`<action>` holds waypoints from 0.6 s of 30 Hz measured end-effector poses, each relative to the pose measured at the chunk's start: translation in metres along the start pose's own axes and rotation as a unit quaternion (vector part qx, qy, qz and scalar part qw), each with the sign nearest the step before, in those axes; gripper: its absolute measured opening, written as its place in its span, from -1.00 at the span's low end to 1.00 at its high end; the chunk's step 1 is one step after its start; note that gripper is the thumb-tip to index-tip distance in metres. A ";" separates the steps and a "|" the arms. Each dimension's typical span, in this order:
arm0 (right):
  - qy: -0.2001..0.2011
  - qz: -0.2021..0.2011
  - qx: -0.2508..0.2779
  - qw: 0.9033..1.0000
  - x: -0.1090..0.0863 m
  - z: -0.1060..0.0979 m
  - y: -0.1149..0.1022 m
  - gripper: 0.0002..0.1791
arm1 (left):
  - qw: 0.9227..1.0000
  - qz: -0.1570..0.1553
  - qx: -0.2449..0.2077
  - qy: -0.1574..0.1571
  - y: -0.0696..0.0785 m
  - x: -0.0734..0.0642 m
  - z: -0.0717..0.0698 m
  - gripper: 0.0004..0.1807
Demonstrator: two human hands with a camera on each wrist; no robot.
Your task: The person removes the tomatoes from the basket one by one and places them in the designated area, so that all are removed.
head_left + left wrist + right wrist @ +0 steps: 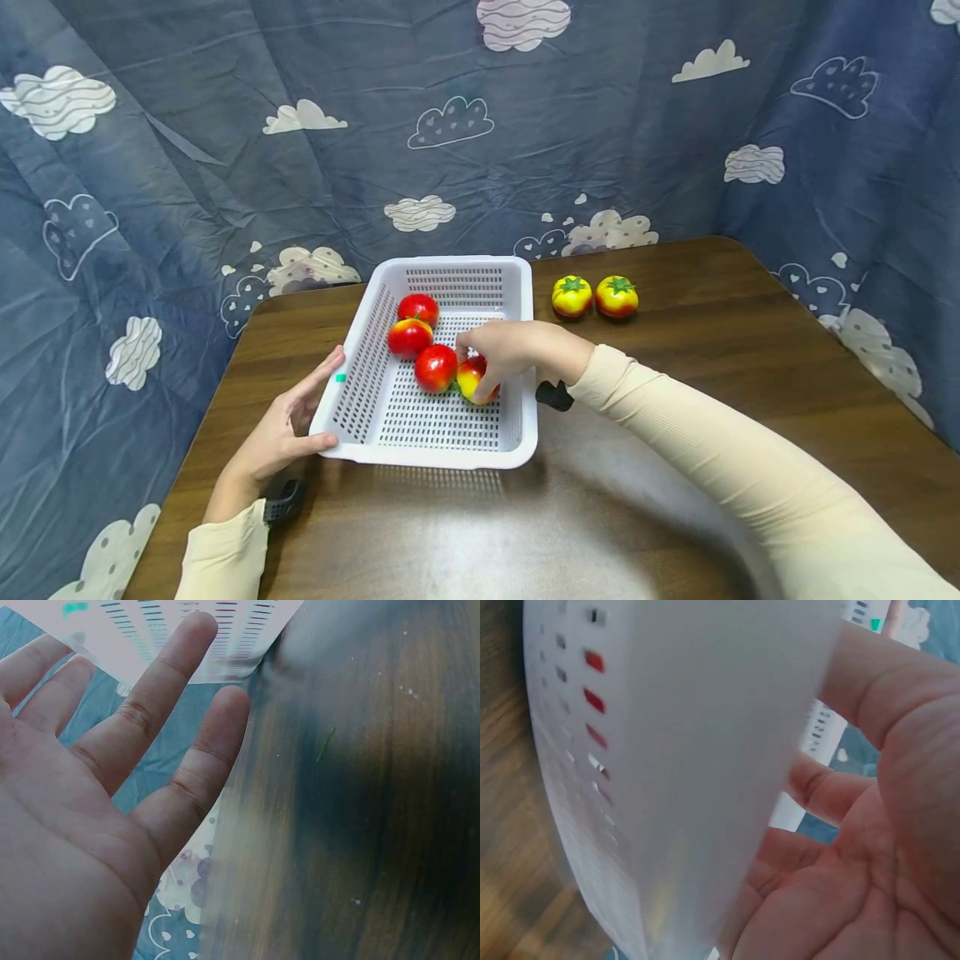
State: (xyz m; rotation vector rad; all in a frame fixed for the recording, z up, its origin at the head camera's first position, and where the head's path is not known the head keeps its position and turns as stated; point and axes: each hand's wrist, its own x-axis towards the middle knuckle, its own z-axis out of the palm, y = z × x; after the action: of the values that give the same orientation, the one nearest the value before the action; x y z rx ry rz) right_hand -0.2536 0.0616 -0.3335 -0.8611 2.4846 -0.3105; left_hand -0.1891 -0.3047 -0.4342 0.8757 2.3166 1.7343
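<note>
A white plastic basket (427, 457) with slotted walls stands on the table. My right hand (510, 348) reaches over its right wall and grips a yellow-and-red tomato (468, 380) near the basket floor. Beside that one lie a red tomato (435, 369) and, farther back, two more tomatoes (409, 339), mostly red. At the basket's near left corner, my left hand (270, 437) touches the rim with extended thumb and fingers. The left wrist view shows these fingers straight and spread. In the right wrist view, the basket wall (727, 750) hides the gripped tomato and the fingertips.
Two yellow-and-red tomatoes with green tops (572, 297) sit side by side on the brown wooden table (720, 333), right of the basket. A blue curtain (360, 100) with a cloud print hangs behind and at both sides.
</note>
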 end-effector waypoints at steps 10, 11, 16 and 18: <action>0.010 0.016 -0.007 1.000 0.004 0.004 -0.001 -0.45 | 1.000 0.004 0.000 0.003 0.000 -0.001 -0.001 0.15; 0.011 0.017 -0.007 1.000 0.004 0.004 -0.001 -0.45 | 1.000 0.004 0.001 0.003 0.000 -0.002 0.000 0.14; 0.008 0.019 -0.015 1.000 0.005 0.005 0.000 -0.44 | 1.000 0.006 0.009 0.003 0.000 -0.002 0.000 0.14; 0.006 0.018 -0.018 1.000 0.006 0.005 0.000 -0.44 | 1.000 0.005 0.011 0.003 0.001 -0.001 0.001 0.13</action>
State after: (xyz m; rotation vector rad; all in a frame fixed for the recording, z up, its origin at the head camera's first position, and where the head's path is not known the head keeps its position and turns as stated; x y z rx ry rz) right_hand -0.2551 0.0580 -0.3405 -0.8296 2.5203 -0.2598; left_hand -0.1874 -0.3048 -0.4340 0.8883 2.3434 1.7209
